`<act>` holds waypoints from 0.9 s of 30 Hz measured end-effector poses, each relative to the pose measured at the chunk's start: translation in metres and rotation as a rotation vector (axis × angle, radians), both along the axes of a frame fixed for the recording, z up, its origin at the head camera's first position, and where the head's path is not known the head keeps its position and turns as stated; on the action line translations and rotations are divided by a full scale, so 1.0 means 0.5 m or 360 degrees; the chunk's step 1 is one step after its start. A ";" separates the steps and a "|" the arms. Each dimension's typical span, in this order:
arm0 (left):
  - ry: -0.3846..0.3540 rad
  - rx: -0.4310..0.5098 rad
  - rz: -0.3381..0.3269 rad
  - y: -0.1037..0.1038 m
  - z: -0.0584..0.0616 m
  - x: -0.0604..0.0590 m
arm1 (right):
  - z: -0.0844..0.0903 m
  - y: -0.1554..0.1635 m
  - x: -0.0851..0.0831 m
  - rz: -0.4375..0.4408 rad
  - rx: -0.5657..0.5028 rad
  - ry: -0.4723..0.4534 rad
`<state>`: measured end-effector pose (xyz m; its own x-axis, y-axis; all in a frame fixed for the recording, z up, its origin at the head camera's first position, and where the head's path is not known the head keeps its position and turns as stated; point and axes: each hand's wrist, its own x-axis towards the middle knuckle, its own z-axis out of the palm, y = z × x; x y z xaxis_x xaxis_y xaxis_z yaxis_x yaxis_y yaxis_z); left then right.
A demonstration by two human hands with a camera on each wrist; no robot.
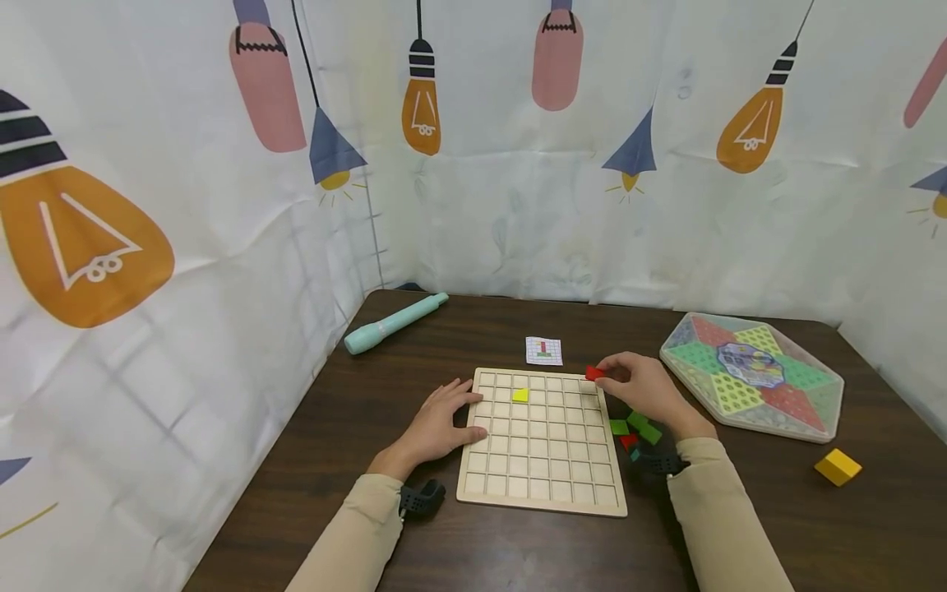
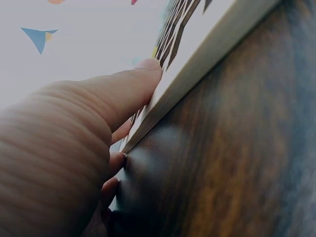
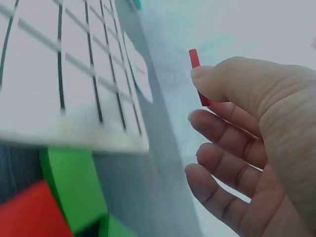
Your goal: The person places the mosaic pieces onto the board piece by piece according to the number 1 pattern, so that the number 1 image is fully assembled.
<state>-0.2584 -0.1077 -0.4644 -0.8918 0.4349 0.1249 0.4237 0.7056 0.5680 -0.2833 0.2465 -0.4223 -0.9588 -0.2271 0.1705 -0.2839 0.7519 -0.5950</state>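
Observation:
A light wooden grid board (image 1: 540,506) lies on the dark table, with one yellow tile (image 1: 521,395) in a cell of its second row. My left hand (image 1: 436,423) rests along the board's left edge; in the left wrist view its thumb (image 2: 133,84) touches the rim. Above the board's upper right corner, my right hand (image 1: 647,390) pinches a red tile (image 3: 195,60) between thumb and forefinger, the other fingers loosely bent. Several green tiles (image 1: 618,427) and another red tile (image 1: 629,441) lie beside the board's right edge, under the right forearm.
A small card with a printed grid pattern (image 1: 543,351) lies behind the board. A mint-green tube (image 1: 395,323) is at the back left. To the right stand a hexagonal game box (image 1: 750,366) and a yellow block (image 1: 838,467). A patterned curtain (image 1: 503,214) hangs behind the table.

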 end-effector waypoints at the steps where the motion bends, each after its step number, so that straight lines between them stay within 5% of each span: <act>1: 0.0000 -0.0001 0.0001 0.000 -0.001 0.000 | 0.004 -0.007 0.002 0.0019 -0.0001 -0.0006; 16: -0.0006 -0.0017 0.0014 0.003 -0.001 -0.002 | -0.007 -0.124 0.009 0.0246 0.0130 -0.0081; 27: 0.0007 -0.0008 0.0014 0.002 -0.002 -0.003 | -0.041 -0.137 0.004 0.0198 0.0161 -0.0001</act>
<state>-0.2600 -0.1065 -0.4652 -0.8951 0.4276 0.1265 0.4197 0.7121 0.5629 -0.2815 0.1778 -0.4429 -0.9224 -0.3599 0.1401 -0.3781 0.7670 -0.5185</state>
